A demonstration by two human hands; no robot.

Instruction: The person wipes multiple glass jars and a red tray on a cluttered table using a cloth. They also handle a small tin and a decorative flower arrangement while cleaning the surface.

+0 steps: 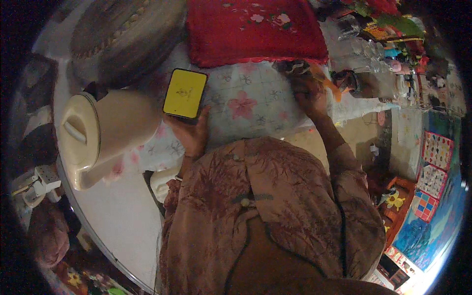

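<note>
My left hand [191, 131] holds a yellow rectangular box with dark edges [185, 93] from its near side, above a flower-patterned tablecloth [241, 105]. The box bears a small printed emblem. At the right of the cloth, my right hand [309, 92] is blurred and in shadow; its fingers reach towards a dark patterned item [293, 67] and an orange strip [333, 88]. Whether it grips either is not clear. Beyond both hands lies a red cloth with embroidered flowers [258, 33]. A cream electric kettle [121, 121] is left of my left hand.
A large round dark object [125, 40] is at the far left. Several clear glasses [368, 49] and cluttered small things line the right side. A cream lidded object [162, 184] sits by my left forearm. Posters [437, 151] hang at the far right.
</note>
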